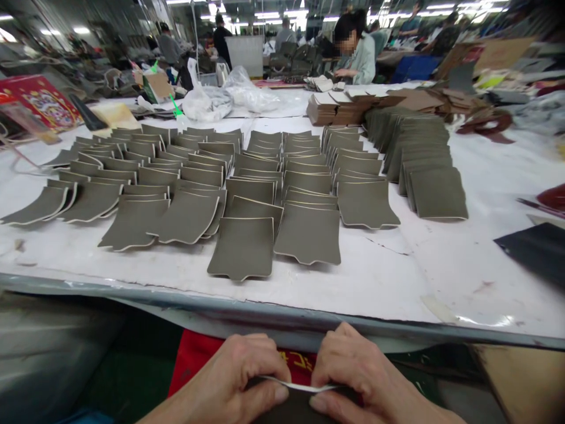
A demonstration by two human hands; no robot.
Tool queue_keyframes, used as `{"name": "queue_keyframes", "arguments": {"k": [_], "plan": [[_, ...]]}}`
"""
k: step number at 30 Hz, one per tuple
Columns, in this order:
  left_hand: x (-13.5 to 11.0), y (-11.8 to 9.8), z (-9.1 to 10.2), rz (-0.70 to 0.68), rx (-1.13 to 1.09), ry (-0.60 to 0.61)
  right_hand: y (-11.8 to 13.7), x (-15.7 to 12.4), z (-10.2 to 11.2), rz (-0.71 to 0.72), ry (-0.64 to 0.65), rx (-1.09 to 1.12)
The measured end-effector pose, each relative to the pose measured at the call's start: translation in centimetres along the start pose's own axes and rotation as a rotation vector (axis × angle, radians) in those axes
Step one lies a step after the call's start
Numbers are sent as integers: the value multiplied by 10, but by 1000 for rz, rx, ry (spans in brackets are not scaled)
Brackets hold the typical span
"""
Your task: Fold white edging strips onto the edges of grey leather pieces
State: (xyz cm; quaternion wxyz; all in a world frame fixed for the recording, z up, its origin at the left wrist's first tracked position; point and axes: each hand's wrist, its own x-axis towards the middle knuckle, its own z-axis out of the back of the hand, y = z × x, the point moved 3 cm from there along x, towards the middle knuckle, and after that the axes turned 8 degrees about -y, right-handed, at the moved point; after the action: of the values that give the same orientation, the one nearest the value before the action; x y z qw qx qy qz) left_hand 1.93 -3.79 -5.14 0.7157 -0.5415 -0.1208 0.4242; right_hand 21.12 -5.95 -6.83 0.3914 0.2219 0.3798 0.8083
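Both hands (304,383) (below table edge (282,318))

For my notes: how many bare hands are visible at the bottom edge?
2: left hand and right hand, side by side, both pinching one dark piece with a pale edge.

A long white-covered table (397,277) is carrying overlapping rows of olive-grey cut pieces (242,247). Brown cardboard stacks (335,109) and clear plastic bags (207,103) are lying toward its far edge.
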Motion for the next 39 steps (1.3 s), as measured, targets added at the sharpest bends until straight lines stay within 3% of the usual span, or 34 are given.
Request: {"name": "queue_keyframes", "arguments": {"k": [7, 13, 17, 20, 27, 34, 37, 39], "plan": [[-4, 3, 0, 76, -72, 26, 4, -17, 19, -89, 3, -45], [2, -11, 0, 180, 138, 51, 8, -15, 16, -131, 93, -34], [13, -24, -8, 148, 92, 198, 11, -9, 15, -121, 117, -47], [19, -26, -12, 163, 20, 267, 8, -12, 16, -194, 110, -31], [20, -21, -14, 158, -25, 268, 3, -21, 21, -358, 160, 33], [22, -16, -16, 188, -91, 225, 1, -23, 21, -222, 65, 110], [24, -13, -18, 189, -122, 215, -2, -22, 18, -268, 1, 126], [26, -12, -19, 160, -133, 203, -8, -19, 11, -305, 26, 173]]}}
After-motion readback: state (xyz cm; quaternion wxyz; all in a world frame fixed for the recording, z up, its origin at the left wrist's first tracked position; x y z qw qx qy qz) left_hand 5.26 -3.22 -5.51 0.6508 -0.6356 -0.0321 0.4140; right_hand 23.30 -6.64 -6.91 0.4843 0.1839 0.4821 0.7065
